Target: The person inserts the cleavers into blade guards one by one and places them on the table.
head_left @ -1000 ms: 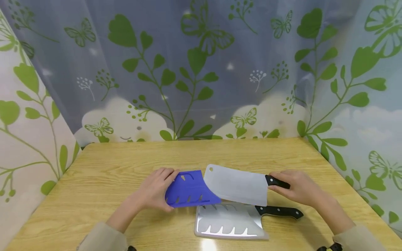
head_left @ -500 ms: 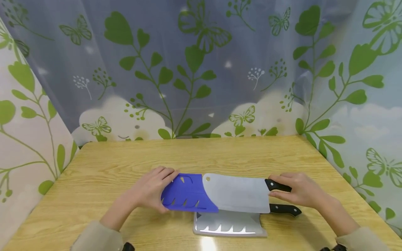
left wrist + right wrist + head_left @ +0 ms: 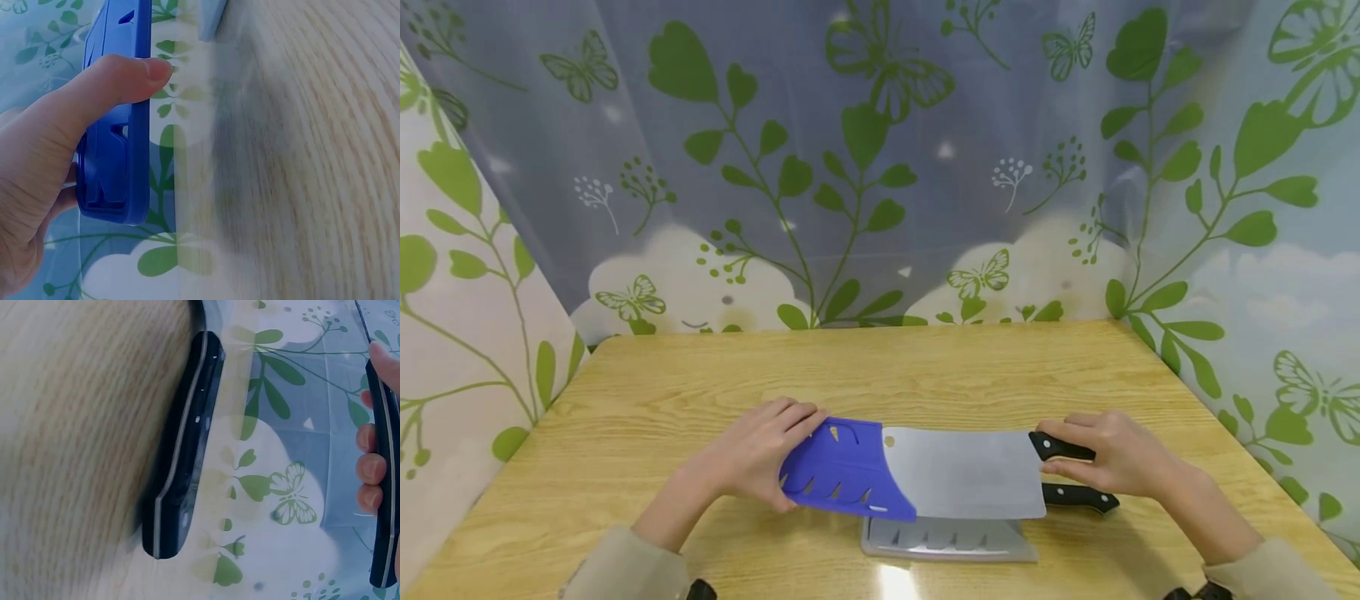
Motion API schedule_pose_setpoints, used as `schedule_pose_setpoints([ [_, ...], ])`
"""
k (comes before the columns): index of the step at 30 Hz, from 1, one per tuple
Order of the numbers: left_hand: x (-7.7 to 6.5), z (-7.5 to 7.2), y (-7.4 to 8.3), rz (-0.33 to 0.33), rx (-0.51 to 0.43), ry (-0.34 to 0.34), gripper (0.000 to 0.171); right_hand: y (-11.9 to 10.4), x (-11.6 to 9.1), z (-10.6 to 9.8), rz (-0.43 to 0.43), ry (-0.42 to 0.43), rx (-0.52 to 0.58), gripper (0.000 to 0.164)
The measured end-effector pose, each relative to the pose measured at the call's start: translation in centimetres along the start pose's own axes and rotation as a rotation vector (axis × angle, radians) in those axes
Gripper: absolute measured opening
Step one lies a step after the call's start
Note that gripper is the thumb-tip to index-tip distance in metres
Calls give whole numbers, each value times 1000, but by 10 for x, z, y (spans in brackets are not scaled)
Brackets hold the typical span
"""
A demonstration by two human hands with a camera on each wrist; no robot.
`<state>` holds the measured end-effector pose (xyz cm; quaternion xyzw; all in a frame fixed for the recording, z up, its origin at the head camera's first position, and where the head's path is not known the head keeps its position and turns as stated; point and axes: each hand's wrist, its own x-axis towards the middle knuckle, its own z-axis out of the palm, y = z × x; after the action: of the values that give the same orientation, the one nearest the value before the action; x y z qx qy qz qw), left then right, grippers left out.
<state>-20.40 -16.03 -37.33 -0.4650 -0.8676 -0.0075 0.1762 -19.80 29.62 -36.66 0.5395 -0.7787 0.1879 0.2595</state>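
Note:
In the head view my left hand (image 3: 760, 454) grips a blue plastic blade guard (image 3: 838, 467) by its left end, thumb at the lower edge and fingers along the top. My right hand (image 3: 1105, 450) holds a cleaver (image 3: 962, 475) by its black handle, the blade pointing left. The blade's holed end meets the guard's curved mouth; whether it is inside cannot be told. Below them a second cleaver lies on the table in a translucent grey blade guard (image 3: 951, 537), its black handle (image 3: 1078, 497) sticking out right. The right wrist view shows my fingers curled around the held handle (image 3: 386, 469).
The wood-grain table (image 3: 715, 375) runs back to a curtain (image 3: 880, 208) printed with leaves and butterflies, which also hangs along both sides. The second cleaver and its guard lie directly under the held things, near the table's front.
The right hand's cleaver has come down and slightly left, levelling out against the guard's mouth. The blue guard has shifted a little left and down. More of the lying cleaver is now covered.

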Motion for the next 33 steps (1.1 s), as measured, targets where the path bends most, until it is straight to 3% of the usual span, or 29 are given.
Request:
schedule_pose_setpoints([
  [9,0,-6,0,18,-1,-18,109,-1,9,-2,-6,-28,2,39],
  [15,0,-4,0,34,32,-34,108,-1,7,4,-8,-52,-57,38],
  [20,-8,4,-1,26,21,40,107,-3,2,12,-2,-54,-85,38],
  [27,-21,15,1,-66,7,147,116,-6,-5,13,6,-20,-57,41],
  [33,-19,12,5,-52,-16,234,119,-7,-5,10,-27,21,-72,42],
])
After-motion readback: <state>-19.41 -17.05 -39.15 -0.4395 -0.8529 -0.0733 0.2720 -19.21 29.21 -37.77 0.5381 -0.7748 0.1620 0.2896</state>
